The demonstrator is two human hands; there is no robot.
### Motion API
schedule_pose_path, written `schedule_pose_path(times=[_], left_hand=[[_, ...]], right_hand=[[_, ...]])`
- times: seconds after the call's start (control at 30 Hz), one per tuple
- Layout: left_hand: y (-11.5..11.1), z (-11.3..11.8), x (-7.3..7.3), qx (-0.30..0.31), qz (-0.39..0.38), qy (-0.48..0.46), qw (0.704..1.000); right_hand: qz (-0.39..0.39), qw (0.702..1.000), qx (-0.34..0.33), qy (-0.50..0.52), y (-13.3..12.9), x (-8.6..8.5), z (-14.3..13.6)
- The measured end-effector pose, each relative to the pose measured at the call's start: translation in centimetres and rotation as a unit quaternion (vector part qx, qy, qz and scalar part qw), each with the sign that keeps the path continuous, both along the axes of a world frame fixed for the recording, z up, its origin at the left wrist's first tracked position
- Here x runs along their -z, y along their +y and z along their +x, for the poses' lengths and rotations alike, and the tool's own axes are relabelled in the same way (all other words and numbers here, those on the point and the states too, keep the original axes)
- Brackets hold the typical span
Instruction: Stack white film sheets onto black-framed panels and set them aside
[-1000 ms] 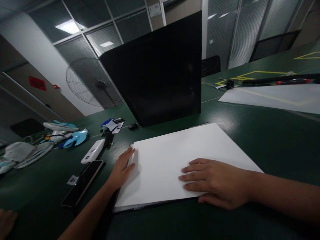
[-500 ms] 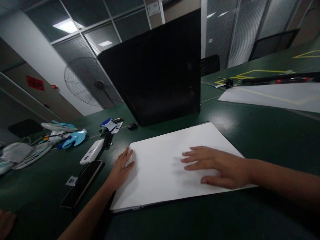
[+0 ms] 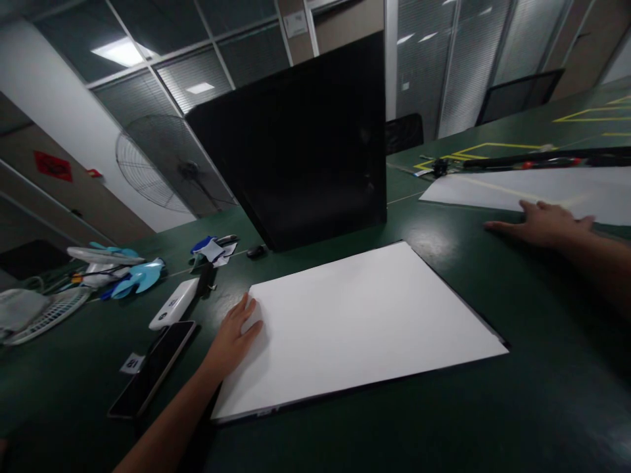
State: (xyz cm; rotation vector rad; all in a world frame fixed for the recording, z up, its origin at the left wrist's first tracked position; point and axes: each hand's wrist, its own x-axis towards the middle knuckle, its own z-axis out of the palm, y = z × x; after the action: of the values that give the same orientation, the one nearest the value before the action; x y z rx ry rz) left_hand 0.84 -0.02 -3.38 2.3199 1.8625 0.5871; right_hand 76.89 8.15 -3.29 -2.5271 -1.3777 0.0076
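Observation:
A large white sheet (image 3: 345,322) lies on a thin dark-edged board on the green table (image 3: 394,427). My left hand (image 3: 234,338) rests on the sheet's left edge, thumb and fingers apart, gripping nothing. Off to the right, my right hand (image 3: 552,223) is stretched out with fingers spread at the near edge of a second white sheet (image 3: 493,187); whether it touches that sheet I cannot tell. Nothing shows in its grasp.
Behind the first sheet stands a large black panel (image 3: 305,151), with a black mouse (image 3: 256,251) by its foot. At left lie a dark phone (image 3: 152,371), a white device (image 3: 174,303), a blue-and-white bundle (image 3: 211,249) and a light-blue fan-like item (image 3: 140,277).
My right hand has left the first sheet and moved right and away to the second one. My left hand has stayed on the left edge. The view has shifted slightly.

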Motion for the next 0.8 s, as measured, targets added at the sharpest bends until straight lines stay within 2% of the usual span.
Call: schedule_pose_path(times=[0.13,0.27,0.47,0.6,0.8], left_hand=[[-0.2,0.4,-0.3,-0.006,0.004,0.015,1.0],[-0.2,0.7,-0.4,-0.01,0.003,0.025,1.0],[-0.1,0.7,-0.4,-0.009,0.003,0.03,0.999],[-0.1,0.8,-0.5,-0.005,0.01,0.037,0.999],[-0.3,1.0,-0.8,-0.004,0.015,0.037,0.999]], right_hand=[[-0.03,1.0,0.007,-0.002,-0.2,-0.9,-0.5],[-0.027,0.998,-0.032,-0.039,-0.4,-1.5,-1.3],[-0.002,0.992,-0.087,-0.089,-0.3,-1.4,-2.5],[-0.051,0.991,-0.082,-0.093,-0.2,-1.7,-3.5],[-0.101,0.978,-0.11,-0.144,-1.0,-3.1,-6.0]])
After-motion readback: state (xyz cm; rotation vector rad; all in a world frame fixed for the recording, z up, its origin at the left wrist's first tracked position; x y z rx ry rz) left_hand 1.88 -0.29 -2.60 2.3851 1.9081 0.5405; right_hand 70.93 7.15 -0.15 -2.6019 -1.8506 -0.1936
